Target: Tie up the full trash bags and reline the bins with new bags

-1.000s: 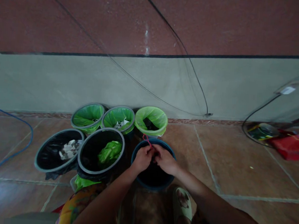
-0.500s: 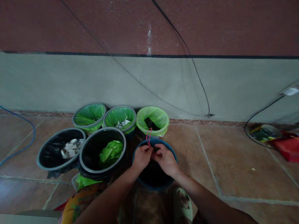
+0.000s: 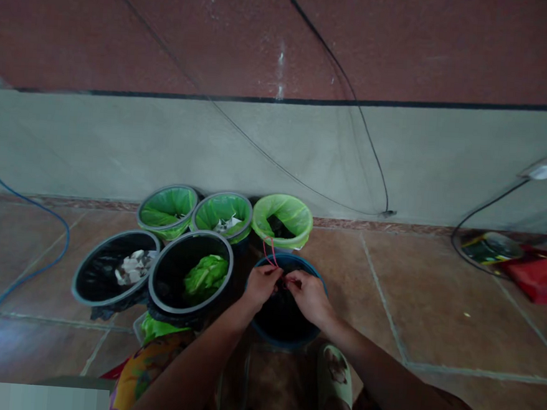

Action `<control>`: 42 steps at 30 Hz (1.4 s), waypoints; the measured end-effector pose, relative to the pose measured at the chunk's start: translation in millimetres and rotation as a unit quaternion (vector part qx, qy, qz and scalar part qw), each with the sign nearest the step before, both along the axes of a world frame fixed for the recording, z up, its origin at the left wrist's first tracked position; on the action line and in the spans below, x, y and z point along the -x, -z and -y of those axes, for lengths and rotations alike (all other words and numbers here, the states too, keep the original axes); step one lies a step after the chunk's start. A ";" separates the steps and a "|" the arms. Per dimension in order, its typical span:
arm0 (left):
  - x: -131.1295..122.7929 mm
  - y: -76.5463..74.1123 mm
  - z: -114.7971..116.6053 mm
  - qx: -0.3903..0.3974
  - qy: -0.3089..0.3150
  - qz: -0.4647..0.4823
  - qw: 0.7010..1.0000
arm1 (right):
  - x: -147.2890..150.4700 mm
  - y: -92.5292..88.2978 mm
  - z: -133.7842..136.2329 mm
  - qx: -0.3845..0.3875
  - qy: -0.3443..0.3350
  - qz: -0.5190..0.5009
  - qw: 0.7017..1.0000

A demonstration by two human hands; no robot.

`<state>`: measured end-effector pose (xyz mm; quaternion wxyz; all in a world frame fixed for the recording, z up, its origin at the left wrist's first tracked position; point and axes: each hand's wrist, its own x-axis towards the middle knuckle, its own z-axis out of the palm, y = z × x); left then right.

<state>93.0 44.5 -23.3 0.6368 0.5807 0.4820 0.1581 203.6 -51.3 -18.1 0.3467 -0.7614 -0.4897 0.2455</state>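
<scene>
Pinching a thin red cord (image 3: 274,253) with the fingertips of my left hand (image 3: 263,287) and my right hand (image 3: 309,297), I hold it over the blue bin (image 3: 284,342), its loop pointing toward the rightmost green-lined bin (image 3: 300,218).

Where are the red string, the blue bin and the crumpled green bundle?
Red string (image 3: 274,254): head view, on its loop's right strand.
Blue bin (image 3: 284,343): head view, on its near rim.
Green bundle (image 3: 206,276): head view, on its middle.

I note: thin looped cord (image 3: 274,255), pinkish red; round plastic bin (image 3: 318,269), blue-rimmed; patterned cloth garment (image 3: 149,371), yellow with purple and green; painted wall (image 3: 278,136), maroon above grey-green.
</scene>
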 end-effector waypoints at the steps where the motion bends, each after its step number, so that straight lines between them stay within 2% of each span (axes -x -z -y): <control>1: -0.6 1.5 1.0 0.022 0.002 0.006 1.000 | 0.0 0.3 -0.1 -0.004 -0.002 -0.008 1.000; 7: -3.0 9.0 5.7 0.120 -0.015 0.013 0.993 | 0.3 -0.5 2.9 -0.046 -0.039 -0.029 0.998; 18: -3.6 3.3 8.0 0.139 -0.005 0.002 0.990 | 3.9 -1.4 5.3 -0.016 -0.108 0.118 0.987; 21: -2.8 1.4 7.4 0.141 0.001 0.019 0.990 | 4.2 -1.0 4.7 0.013 -0.100 0.160 0.982; 24: -2.3 -1.1 6.7 0.146 0.030 0.049 0.988 | 1.8 1.1 3.2 0.044 -0.053 0.154 0.986; 26: -2.4 -1.7 6.4 0.107 0.066 0.053 0.991 | -1.6 4.4 1.6 0.051 -0.018 0.117 0.992; 29: -2.7 -0.9 6.9 -0.039 0.119 0.009 0.992 | -6.4 9.6 -0.7 0.054 0.018 0.018 0.998; 32: -2.3 -1.7 8.6 -0.169 0.144 -0.049 0.974 | -7.8 9.3 -1.6 0.075 0.037 -0.112 0.990; 34: -1.6 -4.1 10.0 -0.220 0.156 -0.079 0.960 | -7.0 4.9 -1.5 0.114 0.057 -0.206 0.970; 37: -0.5 -8.5 12.2 -0.277 0.176 -0.112 0.938 | -6.9 -4.5 -0.9 0.167 0.110 -0.334 0.921; 40: 0.8 -10.6 14.3 -0.317 0.186 -0.128 0.921 | -11.1 -9.4 -0.5 0.178 0.132 -0.428 0.876; 42: 2.0 -10.6 15.5 -0.325 0.181 -0.144 0.917 | -15.2 -7.7 -0.1 0.169 0.124 -0.465 0.860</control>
